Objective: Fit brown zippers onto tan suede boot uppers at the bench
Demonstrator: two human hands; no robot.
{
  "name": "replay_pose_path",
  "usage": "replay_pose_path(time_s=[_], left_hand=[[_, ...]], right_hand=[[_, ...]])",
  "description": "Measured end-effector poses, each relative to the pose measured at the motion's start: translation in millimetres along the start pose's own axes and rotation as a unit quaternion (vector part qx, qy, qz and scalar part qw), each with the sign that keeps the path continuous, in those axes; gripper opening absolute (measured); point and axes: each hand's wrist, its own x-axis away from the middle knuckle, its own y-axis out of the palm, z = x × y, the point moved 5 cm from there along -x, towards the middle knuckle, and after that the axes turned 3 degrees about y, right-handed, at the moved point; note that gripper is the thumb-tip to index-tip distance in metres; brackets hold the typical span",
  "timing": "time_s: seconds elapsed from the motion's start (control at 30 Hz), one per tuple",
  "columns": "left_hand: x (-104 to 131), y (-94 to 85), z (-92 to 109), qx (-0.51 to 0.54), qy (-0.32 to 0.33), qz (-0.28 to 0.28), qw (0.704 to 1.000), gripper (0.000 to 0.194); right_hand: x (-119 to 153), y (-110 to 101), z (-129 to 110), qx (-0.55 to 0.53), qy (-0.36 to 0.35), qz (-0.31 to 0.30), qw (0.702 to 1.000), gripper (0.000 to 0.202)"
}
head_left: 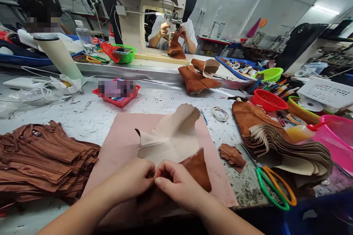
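Working on leather pc (178,143), lying on pink mat (118,132) directly in front. Lining side up; brown face showing only at R, where folded/curled over. Pinched thumb-to-finger at near edge by both L hand (139,176) & R hand (182,181), tips almost meeting. Exact bit betw. tips hidden: can't tell if seam, fold or plain edge. Held so close together prob. for fine control over a short stretch; far end resting on mat, so prob. no extra hold needed there. Mat prob. for keeping leather off scuffed tabletop (165,97).

To L, just beside mat: heap of brown strips (41,165), layered roughly same way, prob. for easy pick-up. To R: small pile of brown patches (233,156), then scissors (258,165), handles twd near edge, prob. for quick grab. Farther R: beige-lined pcs (295,152), bent over & nested, prob. to save space.
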Motion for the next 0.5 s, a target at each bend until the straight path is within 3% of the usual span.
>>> replay_pose_path(time_s=[0.13,0.23,0.33,0.4,0.5], left_hand=[[-5.7,-49.0,-9.1,-0.084,-0.017,0.060,0.995,0.029],[-26.9,-66.9,-18.6,-0.069,-0.031,0.078,0.994,0.044],[-43.0,-64.5,-10.5,-0.044,0.022,0.107,0.993,0.044],[-40.3,-57.3,3.3,-0.037,0.083,0.130,0.987,0.036],[-13.5,-34.8,27.4,-0.080,0.263,0.101,0.956,0.030]], right_hand=[[-6.0,1.4,24.6,-0.093,0.123,-0.067,0.986,0.005],[-3.3,3.9,28.4,-0.143,0.148,-0.091,0.974,0.010],[-3.6,1.0,26.9,-0.217,0.140,-0.074,0.963,0.019],[-5.9,-3.2,26.6,-0.303,0.127,-0.044,0.944,0.034],[-10.2,-4.4,28.8,-0.358,0.121,-0.007,0.926,0.057]])
